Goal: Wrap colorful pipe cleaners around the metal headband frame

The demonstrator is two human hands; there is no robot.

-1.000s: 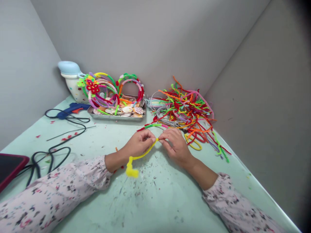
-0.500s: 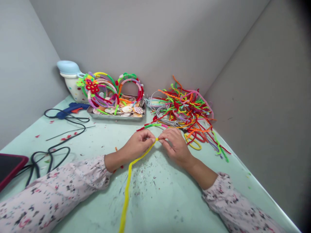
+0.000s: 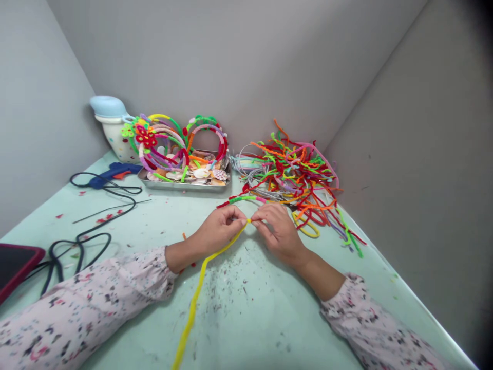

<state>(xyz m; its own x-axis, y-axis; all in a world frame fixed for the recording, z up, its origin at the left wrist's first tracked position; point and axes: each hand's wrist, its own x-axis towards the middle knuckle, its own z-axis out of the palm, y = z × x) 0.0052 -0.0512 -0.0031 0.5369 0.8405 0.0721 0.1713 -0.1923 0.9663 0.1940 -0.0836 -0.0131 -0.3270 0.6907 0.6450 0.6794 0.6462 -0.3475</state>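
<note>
A fuzzy yellow pipe cleaner (image 3: 194,298) runs from my fingertips down toward the bottom edge of the view. My left hand (image 3: 221,232) pinches it near its upper end. Close beside it, the fingertips of my right hand (image 3: 280,234) are closed at the same end, where a small yellow loop shows between the hands. Just beyond my fingers lies a curved band wrapped in red, green and pink (image 3: 244,199). Part of that band is hidden behind my right hand.
A metal tray (image 3: 185,187) of shells and colourful hoops stands at the back, beside a white cup with a blue lid (image 3: 115,128). Tangled pipe cleaners (image 3: 292,164) are heaped back right. A blue glue gun (image 3: 111,174), black cable (image 3: 82,236) and red-edged tablet (image 3: 17,267) lie left.
The loose lower length of the yellow pipe cleaner has swung to the left. Both hands keep nearly the same place and pinch.
</note>
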